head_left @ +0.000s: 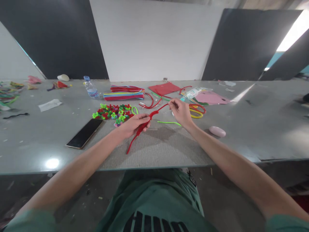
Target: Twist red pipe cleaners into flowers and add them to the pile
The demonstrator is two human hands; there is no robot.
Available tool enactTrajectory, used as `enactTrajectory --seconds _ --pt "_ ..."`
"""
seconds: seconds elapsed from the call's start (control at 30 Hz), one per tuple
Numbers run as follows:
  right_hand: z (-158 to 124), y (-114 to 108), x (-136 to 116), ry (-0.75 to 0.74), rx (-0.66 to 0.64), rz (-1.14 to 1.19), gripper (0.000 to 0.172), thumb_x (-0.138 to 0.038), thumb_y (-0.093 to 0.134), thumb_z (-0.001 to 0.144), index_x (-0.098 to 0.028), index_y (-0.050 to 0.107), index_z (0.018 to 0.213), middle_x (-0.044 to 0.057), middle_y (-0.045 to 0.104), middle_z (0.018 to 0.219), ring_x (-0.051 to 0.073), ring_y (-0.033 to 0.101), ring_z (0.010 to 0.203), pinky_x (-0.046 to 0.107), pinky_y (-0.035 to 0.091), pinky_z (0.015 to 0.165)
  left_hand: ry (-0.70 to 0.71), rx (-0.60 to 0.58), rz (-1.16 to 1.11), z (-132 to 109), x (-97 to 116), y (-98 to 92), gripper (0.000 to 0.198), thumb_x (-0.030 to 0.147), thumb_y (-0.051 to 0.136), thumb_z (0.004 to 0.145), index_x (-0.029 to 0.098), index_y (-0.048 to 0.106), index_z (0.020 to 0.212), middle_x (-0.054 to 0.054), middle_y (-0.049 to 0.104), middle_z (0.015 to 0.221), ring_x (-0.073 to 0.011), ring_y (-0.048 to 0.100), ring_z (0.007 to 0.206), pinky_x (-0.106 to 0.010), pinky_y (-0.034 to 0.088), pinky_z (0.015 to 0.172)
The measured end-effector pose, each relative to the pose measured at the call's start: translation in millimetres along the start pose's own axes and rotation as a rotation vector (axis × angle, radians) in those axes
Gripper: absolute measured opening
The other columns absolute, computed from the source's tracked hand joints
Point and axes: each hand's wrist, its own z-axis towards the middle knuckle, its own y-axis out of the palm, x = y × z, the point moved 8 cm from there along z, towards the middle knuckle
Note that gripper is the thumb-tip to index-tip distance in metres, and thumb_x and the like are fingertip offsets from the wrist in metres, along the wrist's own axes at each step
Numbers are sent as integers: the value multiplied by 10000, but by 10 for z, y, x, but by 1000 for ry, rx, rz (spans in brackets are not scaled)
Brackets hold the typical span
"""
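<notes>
Red pipe cleaner (154, 112) runs diagonally over the worktop (253, 129), loose tail toward me on the left, my left hand (132, 125) clamped round its twisted middle, right hand (181, 112) pinching the far tip; bottle (90, 87) label's too blurry to read.

The left hand (134, 125) is covering the middle of the red pipe cleaner (131, 144); colourful scraps (7, 93) at the bench's (265, 129) left end are running out of view.

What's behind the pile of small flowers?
A bundle of coloured pipe cleaners lies behind the flowers, a water bottle to its left. The left hand, holding a red pipe cleaner, hides the pile's near right corner.
</notes>
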Motion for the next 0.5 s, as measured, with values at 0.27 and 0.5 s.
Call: enactTrajectory --seconds 0.27,0.5 --pt "2 -16 1 6 29 -22 196 -289 537 993 -233 554 806 16 641 711 163 539 624 322 390 652 23 124 -146 56 -21 -122 227 307 771 911 182 584 888 -3 622 790 -95 582 627 -222 418 558" --pt "-3 5 25 -1 -12 19 182 -278 522 998 -236 547 823 16 624 729 174 559 665 328 395 671 -55 61 -121 38 -64 -109 262 369 671 985 163 629 827 6 493 687 -58 361 499 -225 234 449"
